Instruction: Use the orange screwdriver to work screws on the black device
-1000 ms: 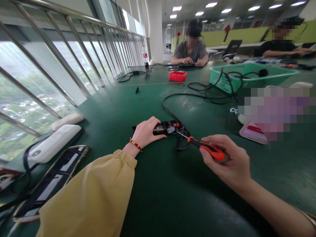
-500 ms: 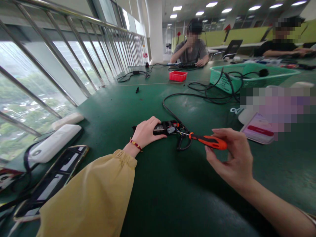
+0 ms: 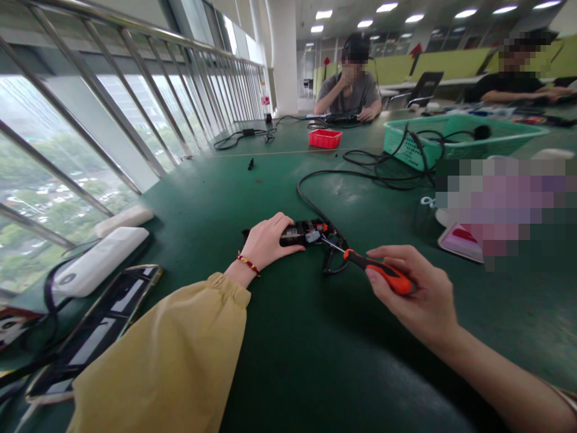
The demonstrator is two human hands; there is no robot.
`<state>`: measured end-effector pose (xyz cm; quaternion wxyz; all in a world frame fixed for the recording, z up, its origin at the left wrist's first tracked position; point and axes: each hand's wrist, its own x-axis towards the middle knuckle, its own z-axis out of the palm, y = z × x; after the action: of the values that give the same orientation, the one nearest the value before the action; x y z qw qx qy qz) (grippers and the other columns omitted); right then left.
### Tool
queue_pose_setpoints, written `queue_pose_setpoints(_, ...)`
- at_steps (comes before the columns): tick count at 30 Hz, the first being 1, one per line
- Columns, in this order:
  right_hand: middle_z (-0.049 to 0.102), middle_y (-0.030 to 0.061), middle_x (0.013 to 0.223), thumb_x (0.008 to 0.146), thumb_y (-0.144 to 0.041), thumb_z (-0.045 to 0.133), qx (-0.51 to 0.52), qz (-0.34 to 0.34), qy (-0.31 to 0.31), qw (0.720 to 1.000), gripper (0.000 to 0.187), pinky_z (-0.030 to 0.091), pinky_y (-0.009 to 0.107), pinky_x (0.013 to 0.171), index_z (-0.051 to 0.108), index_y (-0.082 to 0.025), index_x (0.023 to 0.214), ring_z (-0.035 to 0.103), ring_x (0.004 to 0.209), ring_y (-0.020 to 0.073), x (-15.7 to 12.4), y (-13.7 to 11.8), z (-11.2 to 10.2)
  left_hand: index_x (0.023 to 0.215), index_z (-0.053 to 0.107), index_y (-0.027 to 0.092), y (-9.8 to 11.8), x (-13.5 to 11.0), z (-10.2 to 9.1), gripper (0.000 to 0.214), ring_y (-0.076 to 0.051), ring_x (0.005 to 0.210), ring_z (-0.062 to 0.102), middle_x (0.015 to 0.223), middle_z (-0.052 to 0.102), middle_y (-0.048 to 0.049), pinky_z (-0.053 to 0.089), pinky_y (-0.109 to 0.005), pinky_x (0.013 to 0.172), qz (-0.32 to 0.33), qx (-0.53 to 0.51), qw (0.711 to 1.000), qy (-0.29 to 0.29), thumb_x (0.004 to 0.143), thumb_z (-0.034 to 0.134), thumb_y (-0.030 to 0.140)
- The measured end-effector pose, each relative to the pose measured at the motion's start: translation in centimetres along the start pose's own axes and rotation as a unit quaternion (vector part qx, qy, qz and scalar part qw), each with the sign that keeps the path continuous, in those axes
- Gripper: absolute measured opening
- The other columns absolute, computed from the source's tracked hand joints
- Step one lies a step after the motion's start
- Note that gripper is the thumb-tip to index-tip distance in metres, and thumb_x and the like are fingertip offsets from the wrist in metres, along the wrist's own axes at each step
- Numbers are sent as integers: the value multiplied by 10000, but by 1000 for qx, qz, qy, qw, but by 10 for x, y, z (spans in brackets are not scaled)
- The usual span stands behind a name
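My left hand (image 3: 269,242) is wrapped over a black elongated device (image 3: 295,234) lying on the green table, its inner parts exposed at the right end. Small wires and a grey block (image 3: 312,236) show there, and a black cable (image 3: 318,210) leads away from it. In my right hand (image 3: 419,291) is a screwdriver (image 3: 383,272) with an orange and black handle, held between thumb and fingers. Its shaft points left, the tip at the device's open end beside the grey block. Whether the tip sits on a screw is too small to tell.
A green basket (image 3: 406,147) with cable in it stands at the back right, near a red tray (image 3: 325,138). Phones (image 3: 97,331) and a white oblong case (image 3: 101,261) lie on the left by the railing (image 3: 135,66). Two people sit beyond the table.
My right hand has lowered slightly, tilting the screwdriver so its handle hangs lower, and its fingers have shifted along the handle. My left hand and the device have stayed in place.
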<state>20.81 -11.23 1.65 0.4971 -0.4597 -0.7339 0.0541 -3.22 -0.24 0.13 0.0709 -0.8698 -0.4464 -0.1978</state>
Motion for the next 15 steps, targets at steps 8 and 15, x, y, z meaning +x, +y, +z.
queue_pose_setpoints(8,554,33,876,711,-169,617,12,4,42,999,369,491,305,652,492,-218,1055,575,754,163,0,5,3,961,524,195,-4,-1,2,480,-201,825,541,923,560,-41,417,-320,713,-2,-22,1000,-17,728,507,614)
queue_pose_setpoints(15,562,17,825,745,-198,598,13,51,45,998,285,469,273,623,515,-217,1018,578,718,146,2,6,3,916,575,187,38,10,-33,302,-217,908,517,957,574,-66,381,-385,824,-44,-33,996,77,839,423,436)
